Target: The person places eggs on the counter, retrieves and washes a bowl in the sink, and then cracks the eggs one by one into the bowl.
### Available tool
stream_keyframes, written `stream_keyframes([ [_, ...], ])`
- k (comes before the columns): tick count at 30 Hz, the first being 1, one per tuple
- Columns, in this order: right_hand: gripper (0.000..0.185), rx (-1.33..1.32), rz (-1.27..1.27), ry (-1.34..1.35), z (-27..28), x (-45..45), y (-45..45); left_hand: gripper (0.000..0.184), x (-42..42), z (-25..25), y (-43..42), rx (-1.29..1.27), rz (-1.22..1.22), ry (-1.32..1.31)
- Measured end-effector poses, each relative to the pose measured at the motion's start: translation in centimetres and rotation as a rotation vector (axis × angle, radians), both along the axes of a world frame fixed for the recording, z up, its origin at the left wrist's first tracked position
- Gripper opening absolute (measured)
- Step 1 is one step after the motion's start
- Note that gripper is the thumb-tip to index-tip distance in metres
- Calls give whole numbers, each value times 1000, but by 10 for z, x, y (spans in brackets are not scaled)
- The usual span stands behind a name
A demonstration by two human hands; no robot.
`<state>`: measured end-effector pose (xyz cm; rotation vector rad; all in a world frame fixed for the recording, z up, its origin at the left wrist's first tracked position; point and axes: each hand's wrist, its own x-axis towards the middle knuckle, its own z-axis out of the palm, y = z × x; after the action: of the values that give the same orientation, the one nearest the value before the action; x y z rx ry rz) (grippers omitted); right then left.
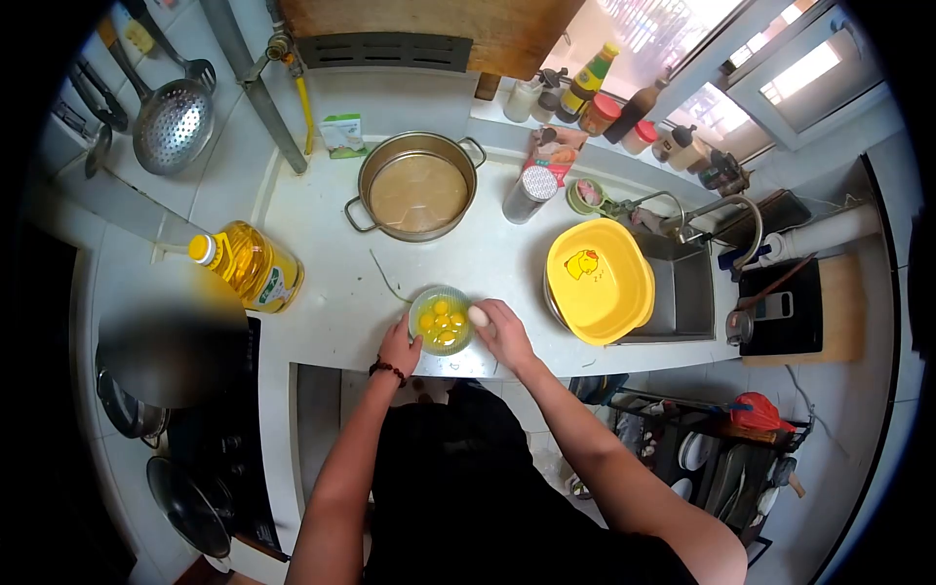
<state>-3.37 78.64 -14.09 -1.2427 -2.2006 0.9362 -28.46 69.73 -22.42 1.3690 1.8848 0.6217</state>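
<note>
A clear glass bowl (421, 343) stands on the counter near its front edge, with several cracked eggs in it, the yolks (442, 323) whole. Against the bowl's left side is my left hand (399, 348), its thumb and fingers steadying the rim; a dark bead bracelet is on that wrist. My right hand (504, 334) grips a whole, pale-shelled egg (478, 316) right beside the bowl's right rim. I cannot make out any crack in its shell.
Behind the bowl sits a steel two-handled pot (419, 185). A yellow basin (600, 283) is at the right by the sink (678, 292). An oil jug (249, 265) stands left, near the stove (234, 419). A metal canister (529, 195) stands at the back.
</note>
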Motion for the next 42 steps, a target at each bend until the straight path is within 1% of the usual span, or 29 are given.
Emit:
stream_keyframes([
  [2, 45, 18, -5, -3, -2, 2, 0, 68, -2, -2, 0, 18, -17, -3],
  [4, 44, 43, 14, -24, 2, 1, -2, 68, -1, 14, 3, -53, -29, -17],
  [8, 44, 65, 8, 15, 1, -1, -4, 68, -1, 13, 3, -64, -35, -17],
  [10, 45, 37, 35, -75, -3, -3, -4, 67, -1, 11, 2, -48, -28, 0],
  [11, 45, 39, 37, -73, -5, -4, -2, 67, -4, 9, 4, -46, -26, 2],
  [14, 45, 21, 23, -43, -4, 1, -3, 67, -4, 5, 0, 7, -43, -12],
  [16, 44, 3, 32, -86, 0, 0, -1, 65, -3, 16, -1, 138, -19, 41],
  [17, 44, 5, 33, -86, 1, -2, -1, 65, -3, 20, 0, 140, -18, 40],
  [19, 46, -30, -73, 4, 12, -11, -1, 63, -5, 33, 5, 327, -46, 72],
  [20, 46, -26, -72, 4, 14, -14, 3, 63, -5, 40, 9, 330, -45, 72],
  [22, 47, -352, -83, 94, 19, -23, 13, 63, -5, 72, 20, 238, -158, -178],
  [23, 47, -346, -80, 94, 16, -25, 18, 63, -4, 85, 24, 244, -157, -178],
  [25, 42, -578, 22, 287, 13, -32, 29, 65, -2, 104, 32, 184, -220, -343],
  [26, 42, -573, 24, 286, 12, -33, 32, 65, -3, 108, 35, 189, -220, -342],
  [28, 36, -712, 21, 319, 28, -41, 34, 61, -5, 112, 38, 176, -263, -390],
  [31, 34, -759, 39, 323, 29, -47, 36, 58, -9, 105, 43, 217, -304, -373],
  [32, 34, -756, 39, 321, 28, -48, 36, 58, -9, 102, 43, 220, -304, -375],
  [34, 41, -808, 83, 335, 25, -49, 37, 51, -9, 100, 43, 288, -265, -351],
  [35, 41, -807, 85, 331, 23, -50, 36, 51, -9, 99, 43, 291, -262, -353],
  [37, 47, -608, 121, 282, 22, -52, 32, 46, -9, 99, 43, 237, -208, -414],
  [40, 52, -559, 123, 210, 15, -52, 30, 41, -7, 104, 39, 224, -145, -453],
  [42, 51, -533, 93, 192, 15, -53, 27, 40, -7, 104, 38, 240, -156, -414],
])
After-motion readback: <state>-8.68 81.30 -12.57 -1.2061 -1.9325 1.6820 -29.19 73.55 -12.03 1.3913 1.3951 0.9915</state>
